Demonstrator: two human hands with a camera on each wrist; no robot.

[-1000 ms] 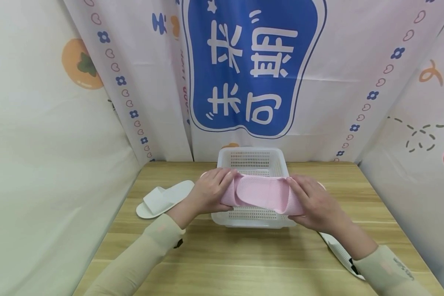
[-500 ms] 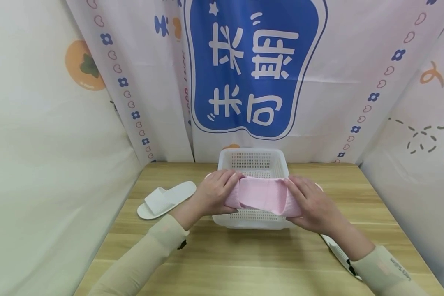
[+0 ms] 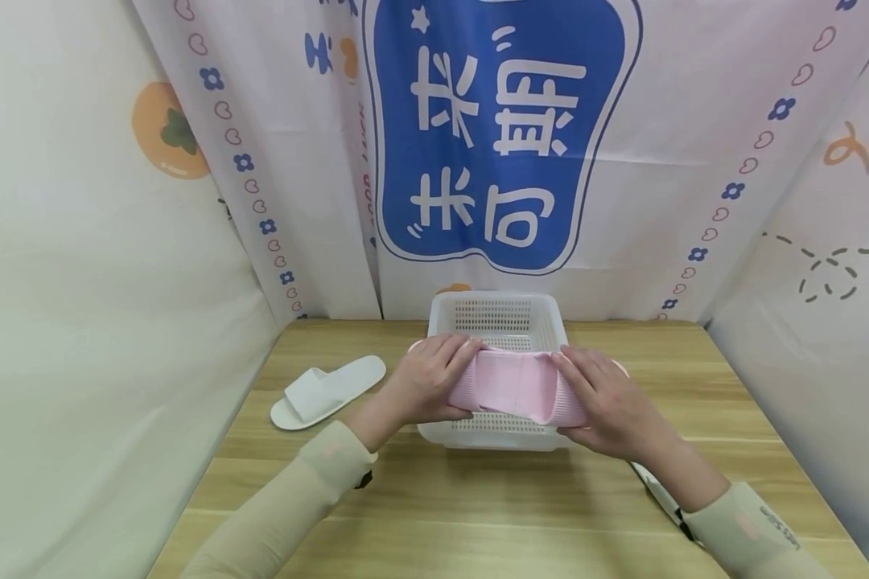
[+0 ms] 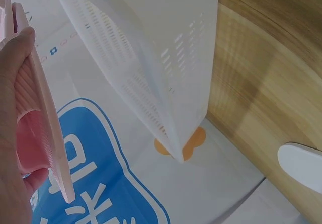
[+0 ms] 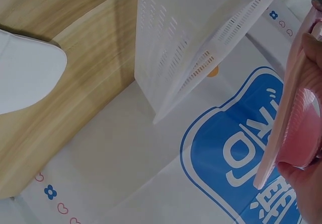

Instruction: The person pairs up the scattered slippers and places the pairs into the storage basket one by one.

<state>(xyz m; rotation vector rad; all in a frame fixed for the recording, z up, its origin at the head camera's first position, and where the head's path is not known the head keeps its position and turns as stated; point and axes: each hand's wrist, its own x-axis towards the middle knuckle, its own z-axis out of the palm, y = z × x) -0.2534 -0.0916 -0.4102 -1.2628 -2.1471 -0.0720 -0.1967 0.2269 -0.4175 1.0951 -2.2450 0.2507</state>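
Note:
A pair of pink slippers, heels tucked together and toes outward, is held level in front of the basket's opening in the head view. My left hand grips the ribbed strap and sole at the left end, fingers over the top edge, thumb below. At the other end my right hand grips in the same way. Both wrist views show a pink sole edge-on, the left one at the sole and the right one at the sole. The white plastic basket stands behind, its middle hidden by the slippers.
On the wooden table, a white slipper lies left of the basket. Another white slipper lies to the right, partly covered by my right forearm. A printed cloth hangs right behind the table.
My hands have come slightly closer together, sliding the two pink slippers further into each other, so less of the pink middle shows. The basket and white slippers stay put.

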